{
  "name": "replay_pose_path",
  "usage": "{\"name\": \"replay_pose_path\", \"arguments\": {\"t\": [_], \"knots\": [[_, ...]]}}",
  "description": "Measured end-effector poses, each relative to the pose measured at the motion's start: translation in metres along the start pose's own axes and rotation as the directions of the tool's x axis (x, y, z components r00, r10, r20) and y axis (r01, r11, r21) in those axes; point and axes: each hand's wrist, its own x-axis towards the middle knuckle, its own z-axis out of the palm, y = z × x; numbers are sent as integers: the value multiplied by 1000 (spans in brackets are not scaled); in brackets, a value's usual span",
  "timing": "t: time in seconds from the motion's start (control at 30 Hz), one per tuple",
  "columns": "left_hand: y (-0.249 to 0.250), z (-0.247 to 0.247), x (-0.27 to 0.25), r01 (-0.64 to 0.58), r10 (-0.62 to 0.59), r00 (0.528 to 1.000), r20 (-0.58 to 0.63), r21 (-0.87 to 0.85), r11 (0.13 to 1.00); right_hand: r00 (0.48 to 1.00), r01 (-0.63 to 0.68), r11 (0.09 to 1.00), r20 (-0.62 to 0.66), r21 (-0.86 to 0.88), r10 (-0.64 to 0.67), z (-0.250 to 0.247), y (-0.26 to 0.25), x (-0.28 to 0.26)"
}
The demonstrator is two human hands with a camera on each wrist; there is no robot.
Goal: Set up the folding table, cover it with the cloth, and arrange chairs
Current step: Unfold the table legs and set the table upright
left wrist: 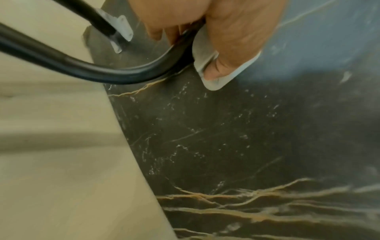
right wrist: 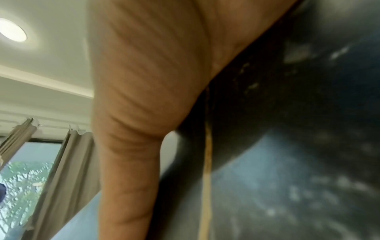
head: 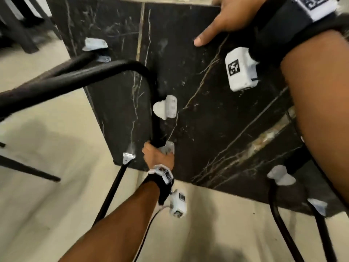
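Note:
The folding table's black marble-patterned panel (head: 198, 72) stands tilted on its edge on the floor, the side with the leg brackets facing me. My left hand (head: 156, 154) grips the curved black leg tube (head: 153, 114) low down, next to a white bracket (head: 168, 148). In the left wrist view the fingers (left wrist: 164, 30) curl round the tube (left wrist: 123, 73) and the thumb lies on the bracket (left wrist: 216, 81). My right hand (head: 226, 17) holds the panel's top edge, thumb flat on the surface, fingers hidden behind the edge. The right wrist view shows the thumb (right wrist: 133, 129) against the panel (right wrist: 287, 113).
The second black leg frame (head: 279, 214) hangs at the lower right. Dark chair legs (head: 24, 35) stand at the top left and another dark leg (head: 28, 171) crosses the beige floor (head: 47, 214) on the left. Curtains and a window (right wrist: 41, 170) are behind.

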Motion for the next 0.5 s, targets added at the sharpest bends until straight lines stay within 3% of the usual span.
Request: {"name": "replay_pose_path", "arguments": {"t": [0.13,0.23,0.5], "knots": [[-8,5,0,-54,56,998,-40,40,998,999,48,997,-2,62,-48,0,-2,-7],[-7,3,-6,-95,97,995,-29,58,994,997,71,997,-39,-20,-72,-6,-3,-11],[4,-15,-12,-192,192,981,35,6,981,999,26,993,41,-119,-21,-18,-15,-15]]}}
